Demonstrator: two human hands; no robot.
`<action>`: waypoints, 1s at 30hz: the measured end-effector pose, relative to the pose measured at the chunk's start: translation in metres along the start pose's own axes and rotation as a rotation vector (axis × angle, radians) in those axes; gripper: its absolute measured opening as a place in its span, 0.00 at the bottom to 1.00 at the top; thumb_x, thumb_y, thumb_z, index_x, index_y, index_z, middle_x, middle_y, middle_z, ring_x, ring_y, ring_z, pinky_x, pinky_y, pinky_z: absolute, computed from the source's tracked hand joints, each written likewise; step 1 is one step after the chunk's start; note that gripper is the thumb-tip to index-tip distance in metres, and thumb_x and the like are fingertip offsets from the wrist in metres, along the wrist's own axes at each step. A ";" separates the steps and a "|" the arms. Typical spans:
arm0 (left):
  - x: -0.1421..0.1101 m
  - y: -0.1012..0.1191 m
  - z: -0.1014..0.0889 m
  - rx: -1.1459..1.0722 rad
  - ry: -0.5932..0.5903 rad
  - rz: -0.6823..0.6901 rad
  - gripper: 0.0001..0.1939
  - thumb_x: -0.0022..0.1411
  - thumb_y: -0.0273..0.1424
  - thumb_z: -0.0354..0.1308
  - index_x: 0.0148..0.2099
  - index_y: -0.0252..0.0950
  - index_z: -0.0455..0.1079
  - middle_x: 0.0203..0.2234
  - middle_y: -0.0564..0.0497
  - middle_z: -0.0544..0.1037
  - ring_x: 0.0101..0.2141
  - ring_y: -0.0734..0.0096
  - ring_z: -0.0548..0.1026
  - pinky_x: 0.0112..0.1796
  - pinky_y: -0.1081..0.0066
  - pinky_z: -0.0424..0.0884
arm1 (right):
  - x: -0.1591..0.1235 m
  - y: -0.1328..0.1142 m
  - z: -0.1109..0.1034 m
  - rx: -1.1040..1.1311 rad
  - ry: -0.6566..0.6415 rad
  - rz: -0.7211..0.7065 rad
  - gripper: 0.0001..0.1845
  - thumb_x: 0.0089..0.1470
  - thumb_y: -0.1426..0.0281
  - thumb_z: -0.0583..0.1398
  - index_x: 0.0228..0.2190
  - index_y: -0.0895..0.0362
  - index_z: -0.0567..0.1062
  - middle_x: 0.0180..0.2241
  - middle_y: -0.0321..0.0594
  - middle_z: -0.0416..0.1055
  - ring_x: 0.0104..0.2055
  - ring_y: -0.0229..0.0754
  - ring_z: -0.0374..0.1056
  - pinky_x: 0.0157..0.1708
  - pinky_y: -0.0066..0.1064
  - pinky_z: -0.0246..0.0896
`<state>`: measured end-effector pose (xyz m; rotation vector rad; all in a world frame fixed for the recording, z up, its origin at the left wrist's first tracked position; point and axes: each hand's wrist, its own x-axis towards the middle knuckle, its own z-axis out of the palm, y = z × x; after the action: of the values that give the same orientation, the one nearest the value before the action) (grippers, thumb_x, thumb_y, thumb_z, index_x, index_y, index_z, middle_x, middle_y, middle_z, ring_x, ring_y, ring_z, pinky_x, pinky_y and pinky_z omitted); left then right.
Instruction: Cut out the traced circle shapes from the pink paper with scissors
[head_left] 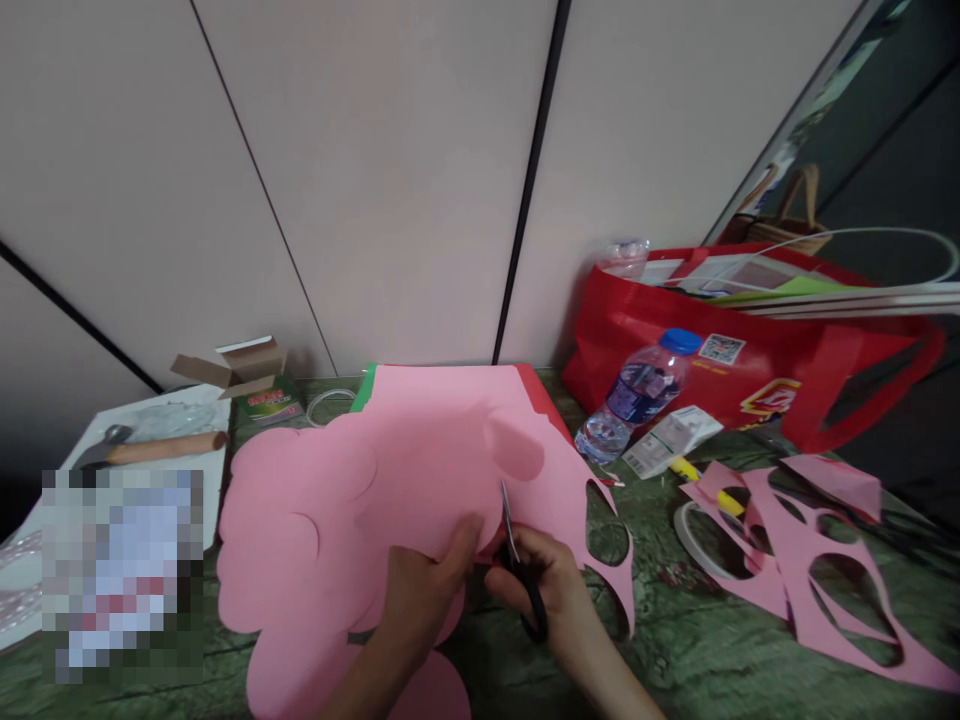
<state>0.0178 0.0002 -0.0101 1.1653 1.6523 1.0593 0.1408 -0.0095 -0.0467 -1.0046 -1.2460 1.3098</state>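
My left hand (426, 590) pinches the lower edge of a large pink paper sheet (360, 500), thumb on top, fingers closed on it. My right hand (547, 585) grips black-handled scissors (517, 560), whose blades point up into the pink paper near a curved cut. The sheet shows several rounded lobes at its left and oval holes along its right edge (607, 535). A stack of pink, red and green sheets (450, 385) lies behind it on the green table.
Pink offcuts with oval holes (817, 560) lie at right beside a tape roll (701, 540) and a yellow pen. A water bottle (637, 395) leans on a red bag (750, 350). At left are a small open box (240, 375) and a wooden-handled tool (161, 447).
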 end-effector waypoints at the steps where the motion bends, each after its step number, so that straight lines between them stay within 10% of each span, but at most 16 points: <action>1: -0.001 0.002 0.000 -0.020 0.010 -0.004 0.22 0.45 0.41 0.56 0.09 0.39 0.56 0.06 0.54 0.60 0.13 0.73 0.62 0.17 0.73 0.62 | 0.000 -0.001 0.000 0.000 -0.004 -0.010 0.12 0.40 0.64 0.65 0.22 0.59 0.72 0.17 0.31 0.58 0.18 0.33 0.49 0.17 0.25 0.44; 30: -0.004 0.012 -0.002 -0.067 0.040 -0.034 0.16 0.42 0.36 0.61 0.11 0.36 0.64 0.05 0.56 0.61 0.12 0.73 0.62 0.19 0.71 0.65 | 0.002 -0.008 0.002 -0.049 0.079 -0.020 0.14 0.36 0.63 0.67 0.19 0.59 0.70 0.15 0.28 0.55 0.18 0.33 0.49 0.16 0.24 0.46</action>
<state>0.0196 -0.0011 0.0025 1.0756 1.6497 1.1143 0.1393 -0.0085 -0.0380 -1.0652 -1.2303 1.2182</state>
